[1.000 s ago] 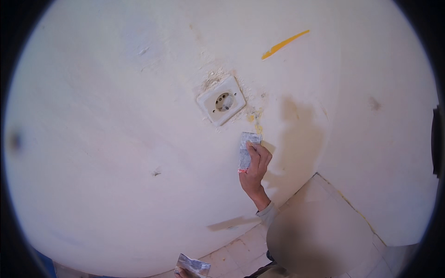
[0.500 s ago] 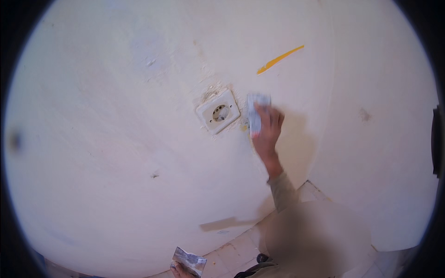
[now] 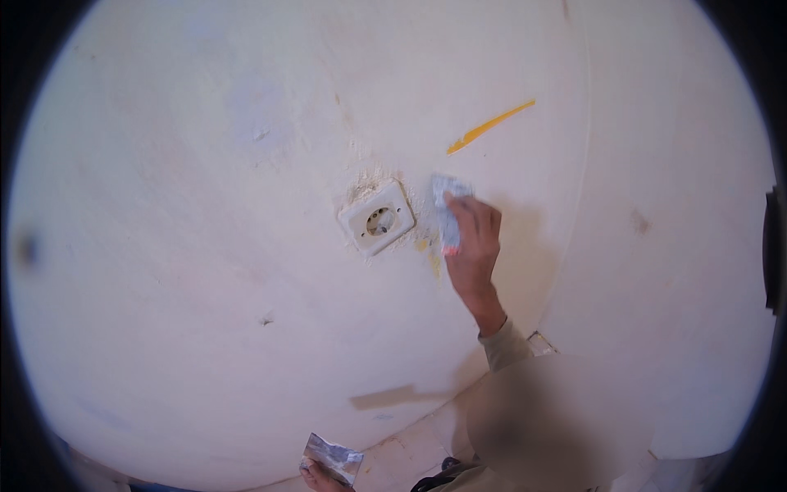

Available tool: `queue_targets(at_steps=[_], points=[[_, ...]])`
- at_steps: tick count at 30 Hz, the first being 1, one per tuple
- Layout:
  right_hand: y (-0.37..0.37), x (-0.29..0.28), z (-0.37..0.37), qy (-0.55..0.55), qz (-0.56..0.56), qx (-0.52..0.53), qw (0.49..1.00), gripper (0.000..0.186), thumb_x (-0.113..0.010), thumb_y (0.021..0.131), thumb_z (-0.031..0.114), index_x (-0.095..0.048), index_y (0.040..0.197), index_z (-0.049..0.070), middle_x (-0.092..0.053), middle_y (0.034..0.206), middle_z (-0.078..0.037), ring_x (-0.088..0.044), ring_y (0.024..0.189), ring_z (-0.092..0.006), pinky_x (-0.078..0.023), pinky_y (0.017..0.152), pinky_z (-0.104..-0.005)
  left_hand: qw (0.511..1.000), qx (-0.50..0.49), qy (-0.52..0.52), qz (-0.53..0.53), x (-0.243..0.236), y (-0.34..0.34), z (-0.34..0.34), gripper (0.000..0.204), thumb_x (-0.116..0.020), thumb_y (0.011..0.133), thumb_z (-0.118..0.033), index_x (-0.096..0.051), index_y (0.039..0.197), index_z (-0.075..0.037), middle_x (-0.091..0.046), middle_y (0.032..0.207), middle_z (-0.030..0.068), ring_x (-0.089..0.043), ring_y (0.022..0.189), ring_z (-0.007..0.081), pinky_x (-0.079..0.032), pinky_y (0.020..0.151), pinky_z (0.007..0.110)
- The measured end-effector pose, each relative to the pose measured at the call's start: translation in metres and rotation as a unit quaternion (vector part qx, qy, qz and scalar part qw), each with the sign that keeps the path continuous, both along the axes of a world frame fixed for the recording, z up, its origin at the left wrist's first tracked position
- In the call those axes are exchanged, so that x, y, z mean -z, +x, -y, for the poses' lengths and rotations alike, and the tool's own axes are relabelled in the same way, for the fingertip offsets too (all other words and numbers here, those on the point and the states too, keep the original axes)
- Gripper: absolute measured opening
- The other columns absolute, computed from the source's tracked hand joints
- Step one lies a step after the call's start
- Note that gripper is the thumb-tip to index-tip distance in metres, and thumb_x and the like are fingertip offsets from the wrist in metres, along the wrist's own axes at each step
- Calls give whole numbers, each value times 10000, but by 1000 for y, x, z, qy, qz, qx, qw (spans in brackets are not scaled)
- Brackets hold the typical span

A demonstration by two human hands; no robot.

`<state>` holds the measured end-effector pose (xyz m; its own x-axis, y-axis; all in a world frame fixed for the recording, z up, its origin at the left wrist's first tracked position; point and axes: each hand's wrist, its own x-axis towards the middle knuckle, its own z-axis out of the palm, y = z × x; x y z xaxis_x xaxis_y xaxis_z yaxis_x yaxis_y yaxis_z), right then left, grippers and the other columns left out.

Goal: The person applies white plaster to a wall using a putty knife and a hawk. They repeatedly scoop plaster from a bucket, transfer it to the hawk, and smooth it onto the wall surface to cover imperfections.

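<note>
My right hand (image 3: 474, 246) presses a flat grey putty knife (image 3: 448, 209) against the white wall, just right of a wall socket (image 3: 379, 220). The fingers lie bent over the blade, and a bit of pinkish red shows at its lower end. The socket is mounted askew, with rough, crumbly plaster (image 3: 369, 184) round its upper edge. Low in the view, my left hand (image 3: 318, 477) grips a broad metal putty knife (image 3: 332, 457), its blade smeared with pale filler and held away from the right hand. Its handle is mostly hidden.
A yellow-orange streak (image 3: 492, 127) marks the wall above my right hand. Small yellow patches (image 3: 433, 261) lie below the socket's right corner. A small chipped spot (image 3: 266, 320) is lower left. A wall corner runs down the right side; pale floor tiles (image 3: 406, 447) show at the bottom.
The view has shifted, so socket and streak sit lower in it. My right hand's putty knife tilts a little more, and more yellow shows beside it. My left hand has hardly moved.
</note>
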<state>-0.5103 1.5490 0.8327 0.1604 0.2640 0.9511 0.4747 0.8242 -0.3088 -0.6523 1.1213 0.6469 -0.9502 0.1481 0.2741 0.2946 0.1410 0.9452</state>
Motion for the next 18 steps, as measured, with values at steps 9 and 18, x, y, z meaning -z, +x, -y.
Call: queue_targets(at_steps=[9, 18], points=[[-10, -9, 6, 13, -9, 9, 1000, 701, -715, 518, -81, -600, 1194, 61, -558, 1111, -102, -516, 996, -329, -476, 843, -401, 985, 8, 145, 97, -2, 0, 0, 237, -503, 966, -202, -572, 1014, 20, -550, 969, 67, -504, 927, 197, -445, 831, 374], [3, -14, -1, -4, -7, -22, 1000, 619, -683, 567, -54, -614, 1173, 58, -571, 1100, -102, -519, 997, -335, -476, 855, -402, 981, -10, 155, 115, -8, -1, -6, 239, -515, 959, -227, -579, 1040, -12, -572, 995, 61, -528, 916, 189, -465, 820, 364]])
